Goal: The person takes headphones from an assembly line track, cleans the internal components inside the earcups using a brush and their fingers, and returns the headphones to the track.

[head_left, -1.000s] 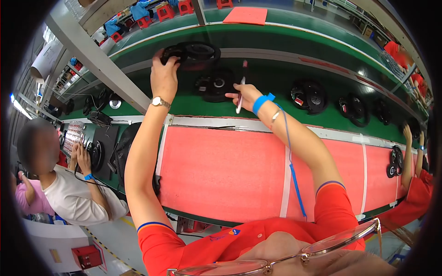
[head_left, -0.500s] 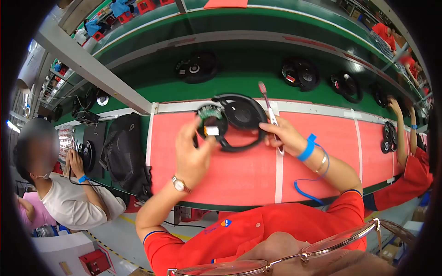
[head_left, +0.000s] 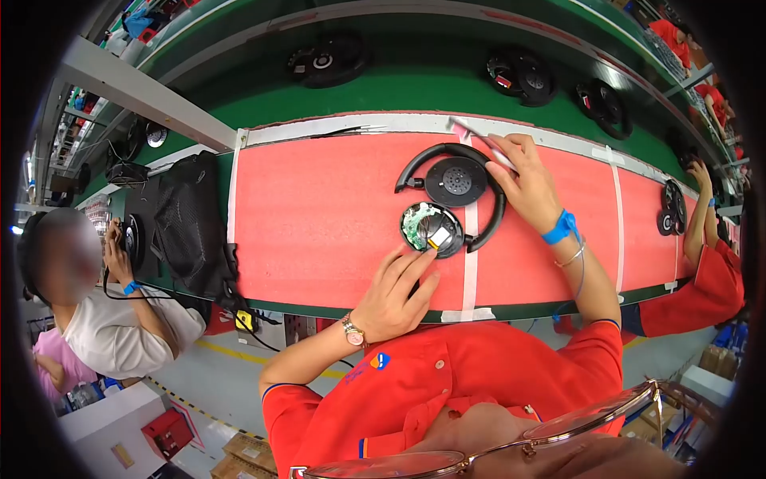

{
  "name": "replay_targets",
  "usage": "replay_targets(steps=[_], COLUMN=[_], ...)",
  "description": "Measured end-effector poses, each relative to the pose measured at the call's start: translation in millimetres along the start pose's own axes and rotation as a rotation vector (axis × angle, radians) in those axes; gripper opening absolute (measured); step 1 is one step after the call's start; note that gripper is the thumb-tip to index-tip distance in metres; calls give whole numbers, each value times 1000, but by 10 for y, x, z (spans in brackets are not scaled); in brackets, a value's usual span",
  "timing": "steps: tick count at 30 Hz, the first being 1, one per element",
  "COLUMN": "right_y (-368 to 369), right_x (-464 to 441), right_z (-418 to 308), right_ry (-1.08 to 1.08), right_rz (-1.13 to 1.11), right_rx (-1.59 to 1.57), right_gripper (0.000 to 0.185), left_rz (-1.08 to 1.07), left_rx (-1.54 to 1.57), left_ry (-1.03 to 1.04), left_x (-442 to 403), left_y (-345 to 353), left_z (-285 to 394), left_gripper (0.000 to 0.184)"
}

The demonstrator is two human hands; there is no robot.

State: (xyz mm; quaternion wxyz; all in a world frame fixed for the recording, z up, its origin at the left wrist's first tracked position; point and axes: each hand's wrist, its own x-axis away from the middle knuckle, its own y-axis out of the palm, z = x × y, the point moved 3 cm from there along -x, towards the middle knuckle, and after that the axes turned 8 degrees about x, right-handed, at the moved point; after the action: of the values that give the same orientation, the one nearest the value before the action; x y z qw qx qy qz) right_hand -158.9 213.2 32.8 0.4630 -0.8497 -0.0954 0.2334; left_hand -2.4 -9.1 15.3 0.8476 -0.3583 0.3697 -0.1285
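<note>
A pair of black headphones (head_left: 504,209) lies on the pink mat in front of me. One ear cup (head_left: 456,181) shows a round perforated face. The other ear cup (head_left: 415,230) is uncovered, with a green circuit board and a white-and-yellow part inside. My left hand (head_left: 396,294) is open, fingers spread, its fingertips at the lower rim of that uncovered cup. Above the headband's right side, my right hand (head_left: 527,180) is closed round a toothbrush (head_left: 483,137), whose bristle end points up and left. A blue wrist strap circles my right wrist.
Thin dark tweezers (head_left: 351,130) lie along the white rail. Beyond it, several headphones (head_left: 523,76) rest on the green belt. A black mesh bag (head_left: 191,223) stands at left beside a co-worker in white. At right, another person's arms reach near more headphones (head_left: 672,209).
The headphones have gone from being held in both hands to lying on the mat, turned. My left hand has let go and spread; my right hand has risen with the toothbrush.
</note>
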Motion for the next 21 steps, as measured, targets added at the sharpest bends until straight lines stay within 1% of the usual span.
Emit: replay_targets(steps=[2, 3, 5, 6, 8, 12, 14, 15, 17, 18, 20, 21], right_y=[-66, -104, -104, -82, -30, 30, -33, -69, -112, -93, -2, 75], right_x=[42, 116, 327, 417, 569, 690, 692, 702, 723, 728, 733, 745], right_z=[-193, -370, -577, -625, -719, -796, -747, -756, -771, -801, -914, -896], right_ry=[-23, -59, -251, -245, -296, -289, -155, -154, -129, -129, -222, -225], right_rz=[-20, -73, -101, -103, -92, -95, -100, -99, -107, -112, -104, -64], right_rx=[36, 79, 275, 273, 313, 334, 372, 373, 490, 490, 344, 327], right_gripper=[33, 38, 47, 47, 54, 53, 53, 53, 53, 53, 54, 53], left_rz=[-8, -11, -111, -116, -132, -152, -161, -162, -153, -152, -118, -120], left_rx=[-15, -13, -56, -51, -101, -94, -80, -80, -52, -49, -28, -25], left_ry=[-15, -22, -6, -7, 16, 30, 33, 35, 34, 30, 39, 42], left_x=[-60, -88, -132, -136, -136, -112, -80, -81, -78, -74, -86, -92], left_y=[40, 49, 71, 77, 100, 149, 168, 165, 166, 173, 173, 176], left_z=[7, 10, 13, 5, 3, -6, -18, -21, -32, -25, -24, -24], left_gripper=[32, 32, 27, 27, 27, 29, 30, 30, 31, 31, 30, 30])
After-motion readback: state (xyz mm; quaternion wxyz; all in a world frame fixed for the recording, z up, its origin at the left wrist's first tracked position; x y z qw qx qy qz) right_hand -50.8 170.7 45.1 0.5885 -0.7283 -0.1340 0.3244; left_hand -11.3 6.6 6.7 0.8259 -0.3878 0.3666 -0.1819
